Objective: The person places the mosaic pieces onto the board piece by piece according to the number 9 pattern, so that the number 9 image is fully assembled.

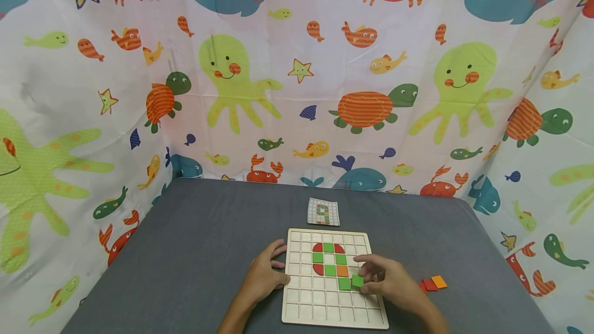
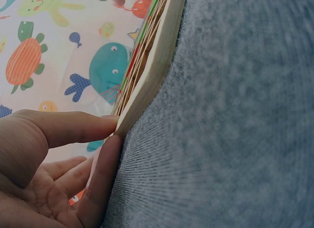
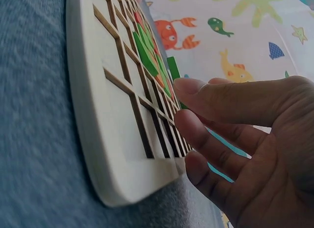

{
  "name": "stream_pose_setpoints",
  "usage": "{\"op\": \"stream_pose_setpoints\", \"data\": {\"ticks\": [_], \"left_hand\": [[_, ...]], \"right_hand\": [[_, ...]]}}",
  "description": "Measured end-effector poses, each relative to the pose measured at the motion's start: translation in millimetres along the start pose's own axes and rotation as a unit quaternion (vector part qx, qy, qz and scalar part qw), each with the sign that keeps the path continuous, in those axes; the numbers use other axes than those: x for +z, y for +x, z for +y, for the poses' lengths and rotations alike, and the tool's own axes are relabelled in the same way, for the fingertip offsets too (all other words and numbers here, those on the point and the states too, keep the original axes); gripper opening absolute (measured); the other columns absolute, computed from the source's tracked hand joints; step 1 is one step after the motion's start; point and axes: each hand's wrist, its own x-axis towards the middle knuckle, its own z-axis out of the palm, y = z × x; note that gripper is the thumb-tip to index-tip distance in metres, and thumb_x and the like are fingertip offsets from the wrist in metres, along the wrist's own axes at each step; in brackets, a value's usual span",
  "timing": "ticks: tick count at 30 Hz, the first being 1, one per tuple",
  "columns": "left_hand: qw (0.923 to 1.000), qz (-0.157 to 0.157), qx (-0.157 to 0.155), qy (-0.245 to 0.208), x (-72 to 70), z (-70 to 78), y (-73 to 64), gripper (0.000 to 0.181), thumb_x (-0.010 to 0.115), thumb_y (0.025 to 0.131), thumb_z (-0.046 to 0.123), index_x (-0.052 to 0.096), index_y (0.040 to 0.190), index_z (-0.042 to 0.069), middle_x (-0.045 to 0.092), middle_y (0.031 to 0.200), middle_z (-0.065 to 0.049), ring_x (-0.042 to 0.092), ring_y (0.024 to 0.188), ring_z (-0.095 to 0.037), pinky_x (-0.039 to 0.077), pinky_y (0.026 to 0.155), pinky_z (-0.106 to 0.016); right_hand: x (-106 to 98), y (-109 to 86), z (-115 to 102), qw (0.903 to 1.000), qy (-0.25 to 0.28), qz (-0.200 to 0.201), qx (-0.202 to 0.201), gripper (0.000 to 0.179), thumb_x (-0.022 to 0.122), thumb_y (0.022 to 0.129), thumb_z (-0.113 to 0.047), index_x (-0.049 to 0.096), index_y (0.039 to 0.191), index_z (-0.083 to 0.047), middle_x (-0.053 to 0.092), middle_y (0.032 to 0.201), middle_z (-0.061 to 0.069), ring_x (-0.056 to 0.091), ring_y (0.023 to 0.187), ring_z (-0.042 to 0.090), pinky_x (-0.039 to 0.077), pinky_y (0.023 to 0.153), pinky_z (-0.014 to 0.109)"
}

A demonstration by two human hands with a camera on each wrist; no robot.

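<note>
A pale wooden grid board (image 1: pixel 315 305) lies on the dark cloth, with green, red and orange tiles set in its cells. My left hand (image 1: pixel 263 276) is at the board's left side; in the left wrist view its thumb (image 2: pixel 73 126) touches the edge with fairly straight fingers. Over the right part of the board, my right hand (image 1: pixel 394 280) pinches a green square tile (image 1: pixel 357 281) between thumb and finger. That tile also shows, tilted and partly hidden by the thumb, in the right wrist view. Left of it a green tile (image 1: pixel 344 284) sits in a cell.
Behind the board lies a small card (image 1: pixel 323 212) printed with a coloured grid pattern. Loose red (image 1: pixel 429 285) and orange (image 1: pixel 439 282) tiles lie right of my right hand. A curtain (image 1: pixel 287 159) with sea animals hangs around the table.
</note>
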Motion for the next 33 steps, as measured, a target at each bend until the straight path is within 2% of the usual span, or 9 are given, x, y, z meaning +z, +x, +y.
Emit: {"op": "stream_pose_setpoints", "data": {"ticks": [6,16,33], "left_hand": [[1.0000,0.000,0.000,0.004,0.2,0.0,-0.4,0.097,0.081,0.071,-0.011,0.045,0.159,0.005,0.059,0.154,-0.014,0.065,0.108,-0.027,0.062,0.063,-0.039],[1.0000,0.002,0.003,0.009,-0.3,0.6,-1.6,0.096,0.080,0.071,-0.011,0.046,0.159,0.005,0.059,0.153,-0.015,0.065,0.108,-0.028,0.061,0.063,-0.039],[1.0000,-0.002,0.003,0.008,-0.3,1.6,-2.1,0.096,0.081,0.070,-0.011,0.046,0.159,0.005,0.059,0.154,-0.015,0.065,0.109,-0.028,0.062,0.063,-0.038]], "right_hand": [[5,3.4,-2,0.9998,0.004,-0.019,-0.006,0.061,0.088,0.082,-0.009,0.066,0.139,-0.004,0.072,0.103,0.005,0.065,0.089,0.016,0.056,0.077,0.025],[10,4.8,-5,0.9990,0.017,-0.040,-0.009,0.061,0.088,0.081,-0.005,0.066,0.138,-0.002,0.069,0.102,0.007,0.065,0.088,0.018,0.057,0.076,0.024],[17,5.1,-8,0.9979,0.021,-0.061,0.004,0.061,0.087,0.080,-0.002,0.068,0.137,-0.009,0.069,0.099,0.004,0.065,0.084,0.017,0.055,0.071,0.025]]}}
